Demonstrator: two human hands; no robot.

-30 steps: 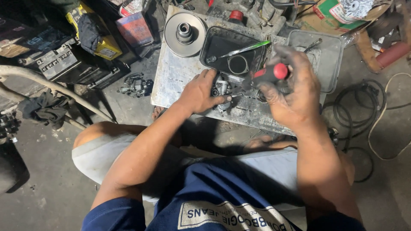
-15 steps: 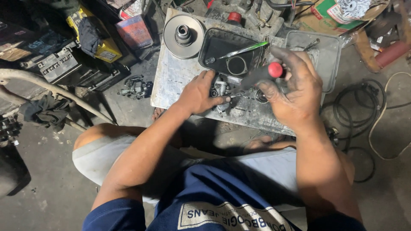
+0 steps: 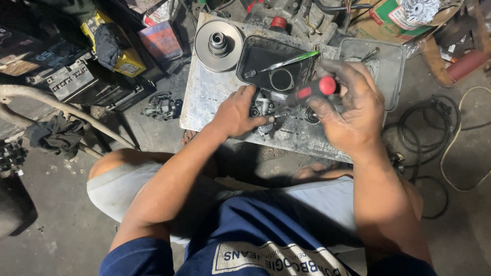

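Head view: left hand presses small metal carburetor part onto metal sheet, fingers curled round it. Right hand fingers pinch red-black screwdriver, tip at part. Black tray with green screwdriver just behind; pulley disc beside tray.

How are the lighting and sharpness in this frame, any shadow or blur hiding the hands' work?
Head view: light is dim and uneven; the metal sheet is brightest, the upper-left clutter is murky. Left hand and right hand look fairly sharp; the small metal part sits in shadow, its detail hard to read. The red-and-black screwdriver handle is clear.
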